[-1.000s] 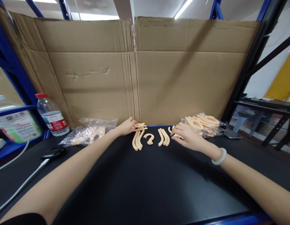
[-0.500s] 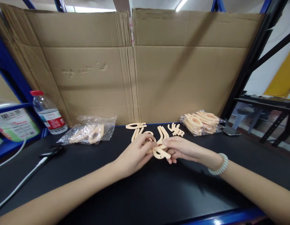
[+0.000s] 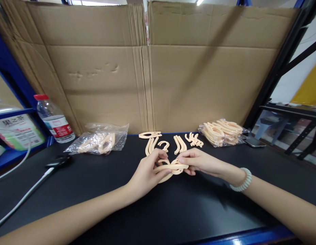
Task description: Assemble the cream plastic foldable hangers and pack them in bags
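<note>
Both your hands meet over the middle of the black surface (image 3: 158, 211). Your left hand (image 3: 147, 172) and right hand (image 3: 199, 163) each pinch one end of the peach plastic pieces (image 3: 170, 167), fingers closed on them from opposite sides. The pieces sit just above the surface, not resting on it. Gripping at both ends seems to keep the curved parts lined up against each other where you can see them.

Along the back edge, the loose parts lie sorted by shape in a row: a flat piece (image 3: 149, 135), a set of curved strips (image 3: 150, 145), a hook (image 3: 163, 145), a second set of strips (image 3: 180, 143) and a cluster of small bits (image 3: 194, 140). That order likely keeps each kind within a short reach. A full bag (image 3: 223, 132) lies toward the back right corner with a phone (image 3: 255, 142) just beside it, and a nearly spent bag (image 3: 99, 142) sits back left, near a water bottle (image 3: 52, 119).

The cardboard wall (image 3: 147, 68) closes off the back edge, so nothing can slide off there. The near half of the surface gives your forearms free room. Along the left edge runs a white cable (image 3: 25, 195), well apart from your left arm.
</note>
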Available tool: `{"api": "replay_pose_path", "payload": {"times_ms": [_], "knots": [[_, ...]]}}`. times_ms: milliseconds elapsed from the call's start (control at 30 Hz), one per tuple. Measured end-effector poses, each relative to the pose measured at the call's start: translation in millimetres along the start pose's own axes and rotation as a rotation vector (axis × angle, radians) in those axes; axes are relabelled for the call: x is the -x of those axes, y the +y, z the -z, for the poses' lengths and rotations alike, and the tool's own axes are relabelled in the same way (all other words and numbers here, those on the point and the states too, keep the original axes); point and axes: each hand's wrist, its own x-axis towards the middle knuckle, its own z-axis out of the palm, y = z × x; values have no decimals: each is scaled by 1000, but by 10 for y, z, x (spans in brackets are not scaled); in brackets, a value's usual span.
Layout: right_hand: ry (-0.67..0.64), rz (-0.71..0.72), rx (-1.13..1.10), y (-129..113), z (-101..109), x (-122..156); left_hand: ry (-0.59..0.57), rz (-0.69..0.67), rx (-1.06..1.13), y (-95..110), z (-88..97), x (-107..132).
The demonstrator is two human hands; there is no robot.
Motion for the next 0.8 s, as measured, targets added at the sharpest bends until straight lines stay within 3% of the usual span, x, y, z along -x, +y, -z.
{"api": "replay_pose_path", "payload": {"times_ms": [300,533,667,800], "knots": [[31,-88,-305,68,48,-43,42,80,108,45,35,28],[18,12,173,57,-10,-28,93,156,217,61,6,23],[204,218,393,67,-7,-55,121,161,170,51,-2,42],[400,258,366,64,47,-77,192,144,200,37,3,54]]}}
